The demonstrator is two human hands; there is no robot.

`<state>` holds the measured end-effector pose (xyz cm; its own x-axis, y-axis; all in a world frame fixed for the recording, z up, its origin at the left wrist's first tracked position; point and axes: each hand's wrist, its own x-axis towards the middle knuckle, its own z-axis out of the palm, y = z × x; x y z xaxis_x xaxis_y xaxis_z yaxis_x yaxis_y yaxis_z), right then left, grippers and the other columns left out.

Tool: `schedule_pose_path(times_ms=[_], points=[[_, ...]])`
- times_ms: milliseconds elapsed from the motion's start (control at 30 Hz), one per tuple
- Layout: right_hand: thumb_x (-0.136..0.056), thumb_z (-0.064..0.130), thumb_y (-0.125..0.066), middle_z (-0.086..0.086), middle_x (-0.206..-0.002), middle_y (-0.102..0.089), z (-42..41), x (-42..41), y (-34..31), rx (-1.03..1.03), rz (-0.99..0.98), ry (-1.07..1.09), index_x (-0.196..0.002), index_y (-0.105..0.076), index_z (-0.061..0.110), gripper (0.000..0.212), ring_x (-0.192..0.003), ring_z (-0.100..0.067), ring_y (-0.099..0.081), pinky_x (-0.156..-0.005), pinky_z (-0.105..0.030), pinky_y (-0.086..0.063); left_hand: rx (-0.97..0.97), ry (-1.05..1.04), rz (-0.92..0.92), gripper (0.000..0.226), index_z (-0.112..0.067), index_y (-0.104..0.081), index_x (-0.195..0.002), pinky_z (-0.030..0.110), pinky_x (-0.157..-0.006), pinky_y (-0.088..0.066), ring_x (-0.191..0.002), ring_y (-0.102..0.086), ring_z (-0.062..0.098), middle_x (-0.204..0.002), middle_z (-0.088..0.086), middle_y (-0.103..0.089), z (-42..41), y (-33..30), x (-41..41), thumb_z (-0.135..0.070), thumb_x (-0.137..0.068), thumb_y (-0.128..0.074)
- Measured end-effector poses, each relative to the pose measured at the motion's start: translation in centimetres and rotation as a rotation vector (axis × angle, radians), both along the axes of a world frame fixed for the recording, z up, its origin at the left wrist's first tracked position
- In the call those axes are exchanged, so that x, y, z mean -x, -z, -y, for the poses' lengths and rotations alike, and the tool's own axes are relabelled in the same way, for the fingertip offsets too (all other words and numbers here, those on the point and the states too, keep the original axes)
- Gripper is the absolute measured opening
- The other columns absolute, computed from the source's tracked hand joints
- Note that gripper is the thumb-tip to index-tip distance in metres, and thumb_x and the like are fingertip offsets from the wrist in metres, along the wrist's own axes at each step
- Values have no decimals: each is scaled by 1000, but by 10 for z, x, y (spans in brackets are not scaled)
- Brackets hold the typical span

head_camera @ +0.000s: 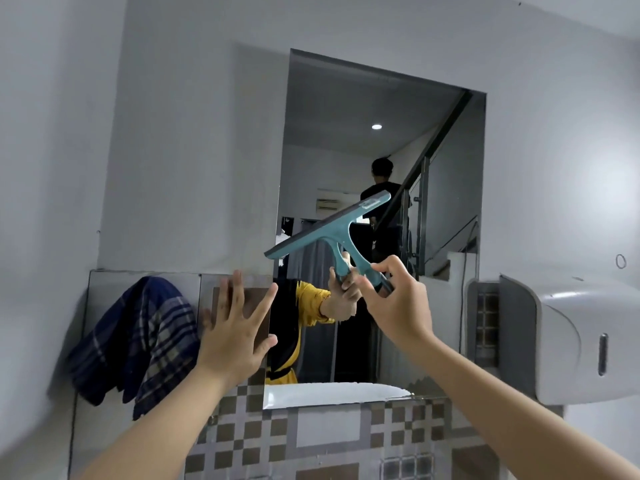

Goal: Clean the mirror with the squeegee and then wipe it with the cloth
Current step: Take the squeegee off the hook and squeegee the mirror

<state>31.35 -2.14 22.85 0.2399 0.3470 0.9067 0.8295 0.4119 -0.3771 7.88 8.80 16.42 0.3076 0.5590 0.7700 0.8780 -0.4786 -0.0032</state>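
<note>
A teal plastic squeegee with a dark rubber blade [337, 230] is held up in front of the tall frameless wall mirror [346, 140], over its lower half. The long axis of the blade bar runs on a slant, its lower end at the left near the mirror's left edge and its upper end at the right. The handle points down and to the right into the right hand [398, 299], whose thumb and fingers are closed around the handle's end. The left hand [232, 337] is spread wide, fingers splayed and holding nothing, its palm toward the tiled wall [311, 441] at the mirror's lower left corner. A dark blue plaid cloth [138, 341] hangs draped just left of that hand. A white wall dispenser [571, 341] sits at the right.
</note>
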Motion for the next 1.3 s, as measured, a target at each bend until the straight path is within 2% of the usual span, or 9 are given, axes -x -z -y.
schedule_pose_path(times_ms=[133, 267, 400, 500, 667, 767, 900, 1067, 1300], points=[[-82, 36, -74, 5, -57, -60, -1, -26, -1, -3, 66, 17, -96, -58, 21, 26, -47, -17, -57, -43, -32, -47, 13, -42, -37, 96, -46, 19, -140, 67, -104, -15, -134, 32, 36, -148, 7, 39, 1, 2, -4, -63, -79, -52], [-80, 37, -75, 1, -64, -66, 1, -55, -4, -17, 114, 48, -95, -58, 24, 26, -51, -18, -61, -44, -36, -52, 50, -81, -56, 98, -47, 30, -135, 66, -106, -10, -132, 37, 36, -142, 6, 47, 3, -1, -9, -67, -78, -48], [-80, 34, -76, 8, -61, -62, 8, -72, -4, -13, 176, 70, -94, -59, 20, 26, -47, -12, -56, -42, -24, -40, 90, -131, -74, 99, -46, 35, -132, 63, -107, -12, -131, 37, 36, -139, 7, 51, 6, -5, -2, -67, -78, -46], [-79, 32, -76, 8, -60, -61, 14, -99, -3, -7, 203, 100, -93, -60, 18, 25, -46, -11, -53, -41, -23, -38, 105, -164, -85, 102, -45, 37, -131, 61, -108, -11, -131, 37, 35, -137, 8, 53, 9, -7, -7, -67, -78, -47], [-77, 32, -78, 8, -58, -60, 20, -150, 4, 6, 197, 134, -93, -61, 19, 27, -46, -15, -55, -42, -32, -44, 100, -177, -83, 102, -43, 34, -134, 60, -108, -9, -131, 37, 35, -139, 9, 50, 11, -7, -9, -65, -78, -49], [-75, 33, -79, 5, -55, -60, 20, -171, 7, 3, 210, 138, -93, -61, 21, 28, -46, -19, -55, -43, -38, -48, 95, -162, -45, 103, -43, 23, -139, 61, -106, -8, -132, 35, 34, -142, 7, 46, 10, -5, -11, -59, -76, -57], [-75, 33, -78, 3, -53, -59, 23, -187, 10, -3, 232, 122, -93, -61, 23, 27, -44, -21, -55, -42, -40, -49, 87, -185, -40, 106, -42, 14, -143, 61, -102, -8, -136, 28, 35, -147, 7, 41, 8, -4, -11, -57, -72, -64], [-75, 36, -75, 4, -60, -64, 29, -208, 19, 6, 221, 122, -93, -60, 22, 27, -48, -20, -59, -42, -40, -51, 106, -226, -49, 107, -43, 23, -140, 63, -106, -12, -134, 31, 35, -141, 6, 49, 7, -6, -13, -59, -74, -60], [-76, 34, -75, 0, -56, -61, 41, -215, 35, 38, 125, 145, -90, -57, 26, 24, -44, -24, -54, -39, -38, -46, 145, -237, -47, 106, -42, 28, -137, 62, -108, -11, -130, 36, 33, -137, 7, 53, 10, -6, -16, -60, -76, -57]])
